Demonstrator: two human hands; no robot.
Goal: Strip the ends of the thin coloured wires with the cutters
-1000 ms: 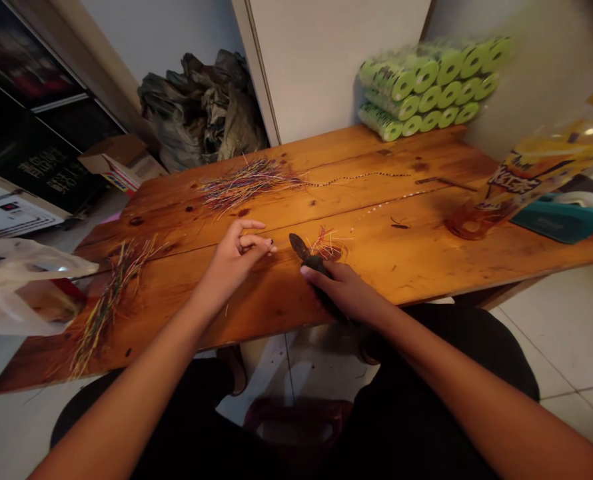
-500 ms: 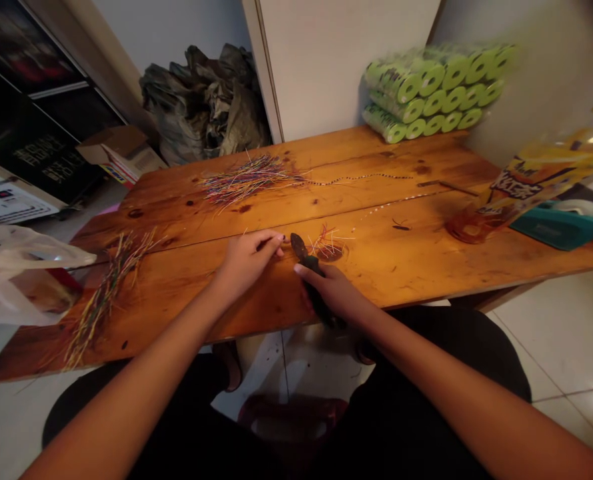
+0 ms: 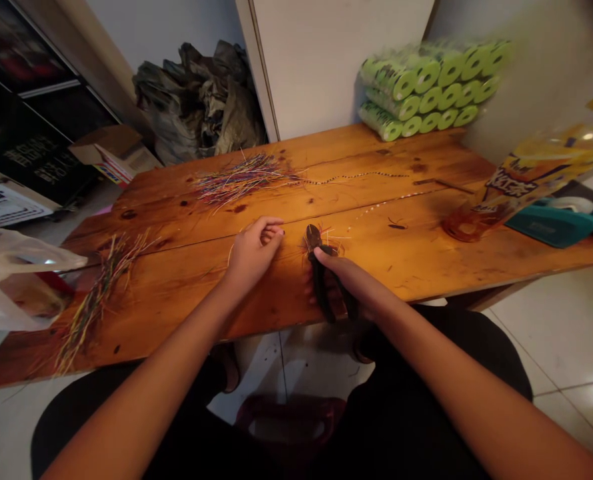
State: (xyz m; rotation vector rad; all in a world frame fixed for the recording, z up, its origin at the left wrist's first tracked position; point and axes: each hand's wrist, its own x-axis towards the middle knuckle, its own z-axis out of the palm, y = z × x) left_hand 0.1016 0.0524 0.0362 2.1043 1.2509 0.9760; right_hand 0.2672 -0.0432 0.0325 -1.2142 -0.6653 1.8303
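Note:
Dark-handled pliers are gripped in my right hand, their jaws pointing away from me over a small heap of red and white wire bits. My left hand rests just left of the pliers above the wooden table, fingers curled in; a thin wire shows beside its left edge, and what its fingers hold is too small to make out. Farther back lies a bundle of multicoloured wires. Another bundle of yellow, green and red wires lies at the table's left end.
A tilted-looking drink bottle and a teal tape dispenser stand at the right. Green-wrapped rolls are stacked at the back. A white plastic bag is at the left. A thin rod lies near the bottle.
The pliers in my right hand have moved right and their handles are spread wider. My left hand has drawn slightly left, away from the jaws. The view has shifted a little.

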